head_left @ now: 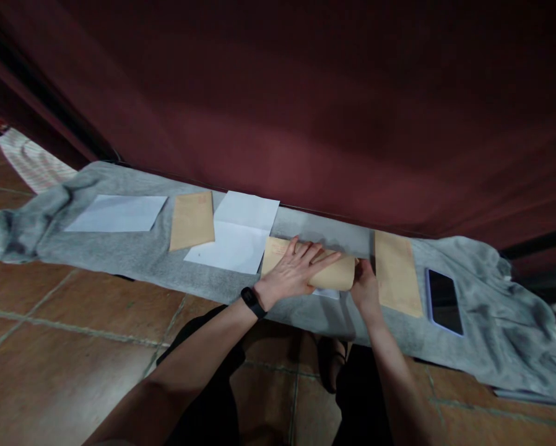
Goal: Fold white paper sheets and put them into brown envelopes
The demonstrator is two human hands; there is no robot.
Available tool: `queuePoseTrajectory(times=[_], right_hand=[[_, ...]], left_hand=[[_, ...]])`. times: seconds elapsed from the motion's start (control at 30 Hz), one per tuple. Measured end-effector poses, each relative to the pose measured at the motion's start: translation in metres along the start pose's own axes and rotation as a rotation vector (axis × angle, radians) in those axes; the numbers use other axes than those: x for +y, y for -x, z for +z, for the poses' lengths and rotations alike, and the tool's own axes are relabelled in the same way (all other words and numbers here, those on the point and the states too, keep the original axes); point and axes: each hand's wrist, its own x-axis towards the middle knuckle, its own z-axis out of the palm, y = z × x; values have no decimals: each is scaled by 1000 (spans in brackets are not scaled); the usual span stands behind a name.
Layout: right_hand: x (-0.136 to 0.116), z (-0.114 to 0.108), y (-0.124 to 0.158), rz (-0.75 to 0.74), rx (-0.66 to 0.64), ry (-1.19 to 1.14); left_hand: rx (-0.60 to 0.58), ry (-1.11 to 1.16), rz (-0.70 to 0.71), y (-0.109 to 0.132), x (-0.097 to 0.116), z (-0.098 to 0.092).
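A tan paper envelope (336, 272) lies in front of me, its right end lifted off the cloth. My left hand (296, 267), with a black band on the wrist, is spread flat across its middle and left part. At the raised right end, my right hand (365, 286) grips the envelope's edge, the fingertips partly hidden behind it. Beneath the envelope a bit of white paper (327, 293) peeks out. To the left is a creased white sheet (243, 238), with a second tan envelope (192, 220) overlapping its left side.
A grey cloth (120, 248) covers the narrow bench. Another white sheet (117, 214) lies far left. On the right are a third tan envelope (397, 272) and a phone (445, 302). A dark red surface (278, 124) rises behind; the tiled floor (96, 334) is below.
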Motion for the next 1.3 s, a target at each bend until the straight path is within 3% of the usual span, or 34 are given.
queuePoseTrajectory(times=[0.07, 0.13, 0.33, 0.43, 0.67, 0.83, 0.9, 1.0, 1.13, 1.3], right_hand=[[-6, -5, 0, -40, 142, 33], [-13, -11, 1, -38, 170, -14], [-28, -9, 10, 197, -311, -295], [-28, -1, 12, 252, -433, -369], [-23, 0, 11, 283, -377, -437], [-20, -2, 4, 240, -230, -461], [-11, -4, -1, 217, -115, -399], [6, -5, -2, 174, -2, -108], [19, 8, 10, 92, -60, 324], [8, 31, 23, 150, -68, 567]], left_hand=[[4, -8, -14, 0, 0, -2], [3, -14, -33, 1, -1, -3], [-8, -6, -33, 1, -4, 5], [-9, 10, -11, 3, -4, 9], [-17, 11, 10, 6, -3, 9], [-12, -16, -12, 9, -12, -10], [0, -43, -70, 15, -25, -19], [-8, -65, -207, 27, -52, -27], [-151, -4, -317, 45, -83, -22], [-319, 86, -373, 59, -96, -10]])
